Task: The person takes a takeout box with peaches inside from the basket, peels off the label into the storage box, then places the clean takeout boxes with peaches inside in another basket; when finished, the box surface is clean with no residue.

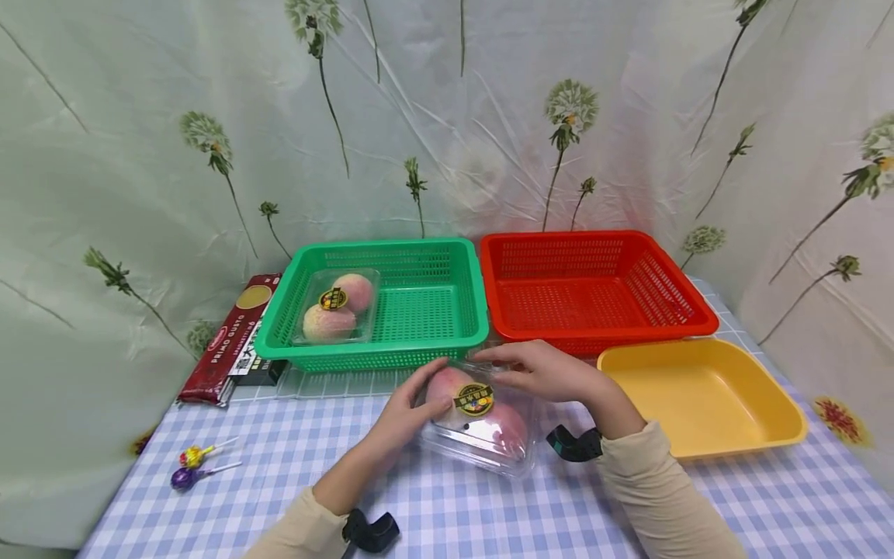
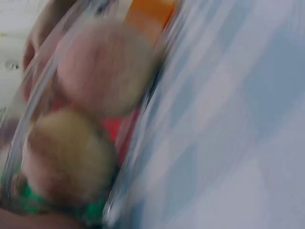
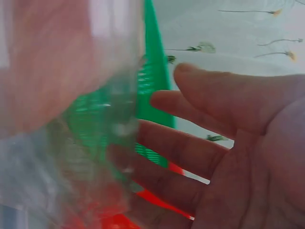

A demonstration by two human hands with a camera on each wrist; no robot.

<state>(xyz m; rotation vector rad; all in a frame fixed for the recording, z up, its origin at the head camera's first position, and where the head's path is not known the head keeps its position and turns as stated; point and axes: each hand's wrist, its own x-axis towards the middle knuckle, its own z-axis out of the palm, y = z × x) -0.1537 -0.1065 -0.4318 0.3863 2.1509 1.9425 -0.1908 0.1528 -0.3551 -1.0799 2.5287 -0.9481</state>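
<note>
A clear plastic box of peaches point(image 1: 464, 446) with a black-and-gold label is held tilted over the checked cloth. My left hand point(image 1: 408, 407) grips its left side, thumb on the lid. Two pink peaches point(image 2: 102, 69) show through the plastic in the left wrist view, which is blurred. At the back right of the box is my right hand point(image 1: 545, 371). Its fingers point(image 3: 183, 148) are extended and spread, with tips overlapping the plastic in the right wrist view, and its thumb is held away from the box.
Behind stand a green basket point(image 1: 391, 358) with another peach box point(image 1: 373, 291) in it, and a red basket point(image 1: 594, 341). A yellow tub point(image 1: 698, 396) is at right. Left are a spaghetti packet point(image 1: 226, 341) and two lollipops point(image 1: 185, 477). A clear tray point(image 1: 335, 384) lies under the green basket.
</note>
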